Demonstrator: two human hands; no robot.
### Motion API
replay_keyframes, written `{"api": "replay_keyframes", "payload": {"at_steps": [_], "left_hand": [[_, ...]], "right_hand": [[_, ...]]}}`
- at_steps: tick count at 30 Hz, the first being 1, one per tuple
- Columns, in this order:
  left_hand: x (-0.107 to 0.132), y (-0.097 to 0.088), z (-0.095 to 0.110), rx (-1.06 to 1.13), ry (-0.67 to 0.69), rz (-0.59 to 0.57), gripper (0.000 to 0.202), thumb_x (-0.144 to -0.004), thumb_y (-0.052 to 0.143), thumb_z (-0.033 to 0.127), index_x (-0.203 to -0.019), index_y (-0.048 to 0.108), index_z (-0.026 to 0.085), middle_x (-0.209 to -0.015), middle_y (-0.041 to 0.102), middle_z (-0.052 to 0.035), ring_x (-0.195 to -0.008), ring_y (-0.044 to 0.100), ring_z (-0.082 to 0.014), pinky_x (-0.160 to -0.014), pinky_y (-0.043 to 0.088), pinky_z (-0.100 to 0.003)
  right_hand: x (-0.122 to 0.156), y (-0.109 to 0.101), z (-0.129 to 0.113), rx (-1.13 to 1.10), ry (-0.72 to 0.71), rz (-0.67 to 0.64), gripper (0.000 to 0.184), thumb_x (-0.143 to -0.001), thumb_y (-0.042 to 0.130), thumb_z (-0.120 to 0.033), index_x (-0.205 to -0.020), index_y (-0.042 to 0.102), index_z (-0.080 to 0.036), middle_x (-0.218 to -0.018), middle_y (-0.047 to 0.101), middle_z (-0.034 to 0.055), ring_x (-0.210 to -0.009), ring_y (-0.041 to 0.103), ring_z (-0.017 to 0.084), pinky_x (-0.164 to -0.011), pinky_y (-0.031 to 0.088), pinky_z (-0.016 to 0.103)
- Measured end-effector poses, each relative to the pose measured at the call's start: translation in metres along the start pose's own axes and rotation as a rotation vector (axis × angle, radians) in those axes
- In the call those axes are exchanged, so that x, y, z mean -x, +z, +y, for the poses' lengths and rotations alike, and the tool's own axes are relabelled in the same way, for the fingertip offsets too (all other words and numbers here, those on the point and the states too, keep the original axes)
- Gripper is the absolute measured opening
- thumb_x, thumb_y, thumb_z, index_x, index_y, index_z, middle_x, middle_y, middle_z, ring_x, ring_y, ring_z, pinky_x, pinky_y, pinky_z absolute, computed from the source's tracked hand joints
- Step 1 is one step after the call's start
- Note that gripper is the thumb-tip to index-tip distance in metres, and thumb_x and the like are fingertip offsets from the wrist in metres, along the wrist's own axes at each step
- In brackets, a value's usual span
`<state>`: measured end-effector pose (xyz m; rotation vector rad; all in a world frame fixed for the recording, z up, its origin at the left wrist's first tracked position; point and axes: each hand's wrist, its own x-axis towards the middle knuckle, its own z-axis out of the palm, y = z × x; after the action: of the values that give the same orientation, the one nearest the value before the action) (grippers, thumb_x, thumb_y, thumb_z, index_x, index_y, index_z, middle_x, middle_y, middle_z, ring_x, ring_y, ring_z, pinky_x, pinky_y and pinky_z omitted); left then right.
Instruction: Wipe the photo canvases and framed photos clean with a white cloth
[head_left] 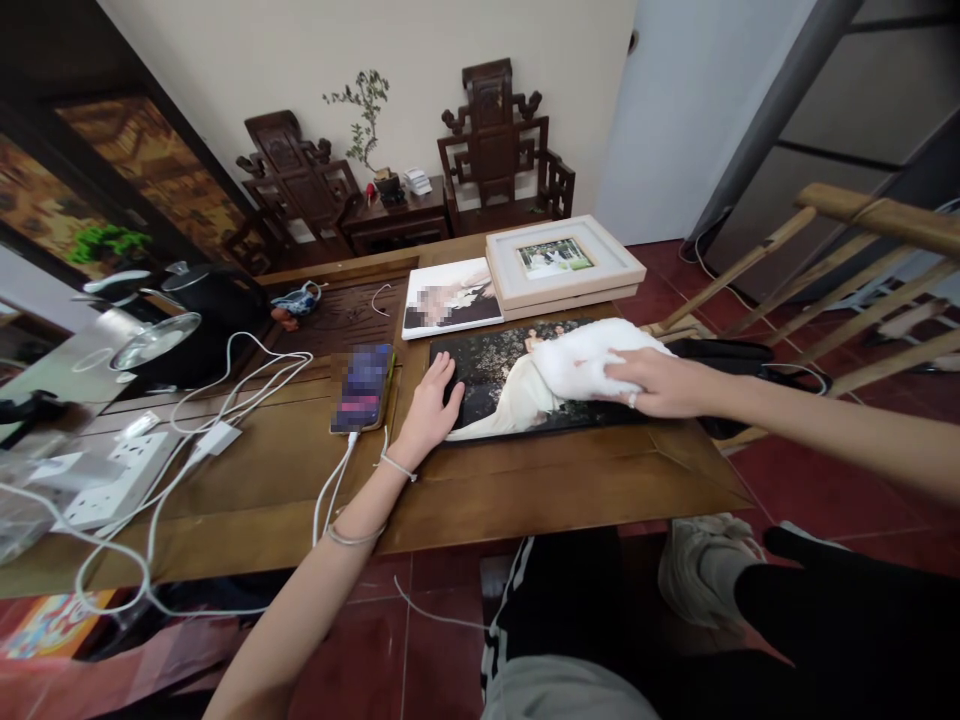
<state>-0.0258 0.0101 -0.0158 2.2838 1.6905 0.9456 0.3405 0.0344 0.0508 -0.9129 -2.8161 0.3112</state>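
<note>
A dark wedding photo panel [487, 385] lies flat on the wooden table [525, 490], showing figures and a long pale gown. My left hand [433, 400] rests on its left edge, fingers stretched out and holding nothing. On the panel's right part, my right hand [649, 382] grips a fluffy white cloth [592, 350] and presses it against the surface. The cloth covers much of the picture's right half. Just behind the panel sit a white-edged photo board [454, 297] and a white picture frame [566, 260] with a small photo in it.
Left of my hand lies a phone [364, 388] with a white charging cable. Farther left are a white power strip [120, 480], tangled white cables, a black kettle [217, 300] and a glass lid [156, 340]. A bamboo chair [840, 290] stands at the right, by a black bag [720, 360].
</note>
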Motion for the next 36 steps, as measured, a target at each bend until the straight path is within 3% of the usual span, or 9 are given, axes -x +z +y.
{"api": "replay_keyframes", "payload": {"at_steps": [4,8,18,22,27,31,34,36], "left_hand": [[0.0,-0.001,0.001,-0.011,-0.003,-0.01,0.046,-0.096,0.049,0.028,-0.135,0.056,0.006,-0.151,0.048,-0.0215,-0.145,0.039,-0.0303,-0.121,0.031,-0.049],[0.0,0.0,0.001,-0.012,0.002,0.007,0.044,-0.095,0.05,0.027,-0.135,0.057,0.009,-0.151,0.049,-0.0189,-0.145,0.041,-0.0297,-0.121,0.032,-0.05],[0.0,0.001,0.0,-0.018,0.004,0.018,0.045,-0.095,0.05,0.028,-0.134,0.058,0.008,-0.15,0.049,-0.019,-0.144,0.041,-0.0287,-0.121,0.033,-0.049],[0.0,0.001,-0.001,-0.016,0.005,0.021,0.045,-0.095,0.05,0.028,-0.135,0.058,0.009,-0.151,0.049,-0.0174,-0.144,0.042,-0.0285,-0.12,0.033,-0.05],[0.0,0.001,-0.001,-0.018,0.008,0.02,0.045,-0.095,0.049,0.029,-0.135,0.057,0.009,-0.151,0.05,-0.0182,-0.144,0.041,-0.0295,-0.12,0.033,-0.051],[0.0,0.001,-0.001,-0.014,0.005,0.019,0.045,-0.095,0.049,0.03,-0.135,0.057,0.012,-0.151,0.05,-0.0167,-0.144,0.042,-0.0295,-0.12,0.033,-0.052],[0.0,0.0,0.0,-0.013,0.001,0.011,0.045,-0.095,0.049,0.029,-0.135,0.057,0.01,-0.151,0.049,-0.0177,-0.145,0.04,-0.0296,-0.12,0.033,-0.051],[0.0,0.0,0.001,-0.016,-0.003,0.008,0.045,-0.095,0.048,0.029,-0.135,0.057,0.01,-0.151,0.048,-0.0184,-0.145,0.04,-0.0297,-0.12,0.033,-0.051]], "right_hand": [[-0.036,-0.018,0.019,-0.022,0.056,-0.03,0.024,-0.088,0.048,-0.039,-0.07,0.048,-0.023,-0.071,0.061,0.0066,-0.071,0.056,0.023,-0.068,0.039,0.034],[-0.059,-0.03,0.038,-0.059,0.116,-0.019,0.038,-0.088,0.048,-0.054,-0.068,0.048,-0.023,-0.068,0.058,0.0045,-0.067,0.053,0.021,-0.066,0.035,0.033],[-0.069,-0.027,0.065,-0.059,0.153,0.055,0.04,-0.083,0.051,-0.059,-0.066,0.049,-0.023,-0.064,0.056,0.003,-0.066,0.051,0.021,-0.066,0.032,0.033],[-0.053,-0.015,0.051,-0.061,0.125,0.096,0.044,-0.084,0.049,-0.061,-0.062,0.041,-0.024,-0.062,0.052,0.0018,-0.063,0.049,0.019,-0.064,0.033,0.032],[-0.006,-0.002,0.009,-0.028,0.119,0.126,0.037,-0.089,0.049,-0.053,-0.065,0.044,-0.025,-0.068,0.062,0.0063,-0.073,0.059,0.026,-0.071,0.042,0.037],[0.038,0.01,-0.02,-0.119,0.071,0.109,0.024,-0.086,0.053,-0.036,-0.066,0.047,-0.026,-0.104,0.073,0.0119,-0.108,0.064,0.034,-0.094,0.047,0.05],[0.064,0.019,-0.029,-0.184,-0.028,0.113,0.017,-0.08,0.054,-0.025,-0.066,0.045,-0.026,-0.131,0.066,0.0083,-0.128,0.055,0.032,-0.111,0.037,0.054],[0.073,0.021,-0.03,-0.208,-0.089,0.105,0.016,-0.078,0.054,-0.022,-0.067,0.043,-0.025,-0.138,0.062,0.0075,-0.13,0.054,0.031,-0.116,0.033,0.054]]}}
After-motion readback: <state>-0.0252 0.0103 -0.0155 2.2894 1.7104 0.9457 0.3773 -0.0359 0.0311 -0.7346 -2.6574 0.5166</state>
